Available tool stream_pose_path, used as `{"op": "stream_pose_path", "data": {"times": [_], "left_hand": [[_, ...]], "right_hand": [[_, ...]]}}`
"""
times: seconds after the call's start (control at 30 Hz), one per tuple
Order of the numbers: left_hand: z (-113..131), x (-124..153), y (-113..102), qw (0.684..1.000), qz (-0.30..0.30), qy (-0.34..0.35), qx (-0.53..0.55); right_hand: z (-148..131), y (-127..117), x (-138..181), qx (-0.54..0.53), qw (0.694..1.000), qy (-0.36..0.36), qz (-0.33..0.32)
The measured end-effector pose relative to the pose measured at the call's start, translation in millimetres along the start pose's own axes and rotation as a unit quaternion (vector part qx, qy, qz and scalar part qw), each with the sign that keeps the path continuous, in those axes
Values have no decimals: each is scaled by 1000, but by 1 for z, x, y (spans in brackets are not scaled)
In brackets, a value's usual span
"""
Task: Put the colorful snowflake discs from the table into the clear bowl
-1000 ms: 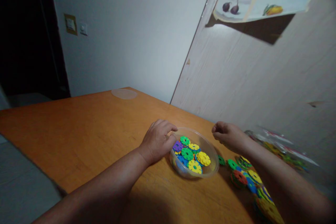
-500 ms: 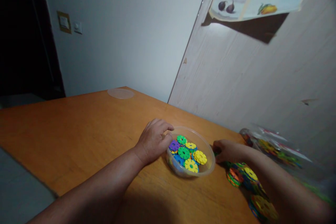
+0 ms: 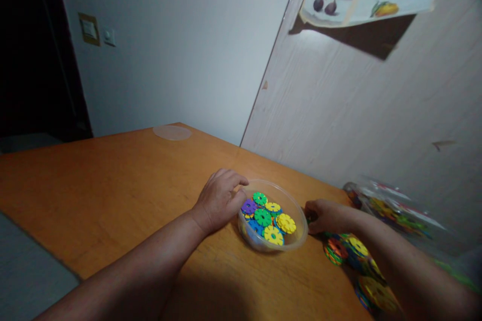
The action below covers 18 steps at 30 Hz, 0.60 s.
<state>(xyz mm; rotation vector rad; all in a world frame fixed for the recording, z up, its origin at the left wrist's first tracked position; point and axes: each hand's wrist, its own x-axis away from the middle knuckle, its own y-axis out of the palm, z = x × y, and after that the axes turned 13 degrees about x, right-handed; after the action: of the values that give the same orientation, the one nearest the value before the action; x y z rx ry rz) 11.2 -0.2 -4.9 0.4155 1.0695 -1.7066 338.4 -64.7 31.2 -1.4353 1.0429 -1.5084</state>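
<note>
A clear round plastic bowl (image 3: 299,241) stands on the table, with several notched plastic discs (image 3: 262,217) in green, yellow, purple and blue inside. My left hand (image 3: 223,198) grips the bowl's left rim, thumb and fingers curled at the edge. Just beyond the bowl's right side, my right hand (image 3: 322,215) is closed in a pinch at the table. Something dark green shows at its fingertips, apparently a plastic disc, mostly hidden by the fingers. Stacks of similar discs (image 3: 335,251) lie under and beside my right forearm, partly covered by it.
A clear round lid (image 3: 172,133) lies at the table's far corner. Clear plastic bags (image 3: 395,210) with colourful pieces rest at the right, near the wall. The wooden table (image 3: 113,195) meets the wall behind; its left edge drops to the floor.
Both hands keep nearly the same places, at the bowl's rim and beside the bowl. Only the view has shifted very slightly.
</note>
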Motion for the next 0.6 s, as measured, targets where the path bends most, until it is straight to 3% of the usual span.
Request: {"op": "stream_pose_path", "data": {"times": [0.23,0.43,0.53,0.6], "left_hand": [[1,0,-1,1000,-4,-1,-2],[1,0,-1,1000,-3,-1,1],[-1,0,0,1000,-1,0,0],[-1,0,0,1000,-2,3,0]], "right_hand": [[-3,2,0,22,1000,15,2],[-7,-27,13,47,992,11,113],[-24,-47,25,9,985,-33,170],[-42,-56,32,4,982,-76,174]]}}
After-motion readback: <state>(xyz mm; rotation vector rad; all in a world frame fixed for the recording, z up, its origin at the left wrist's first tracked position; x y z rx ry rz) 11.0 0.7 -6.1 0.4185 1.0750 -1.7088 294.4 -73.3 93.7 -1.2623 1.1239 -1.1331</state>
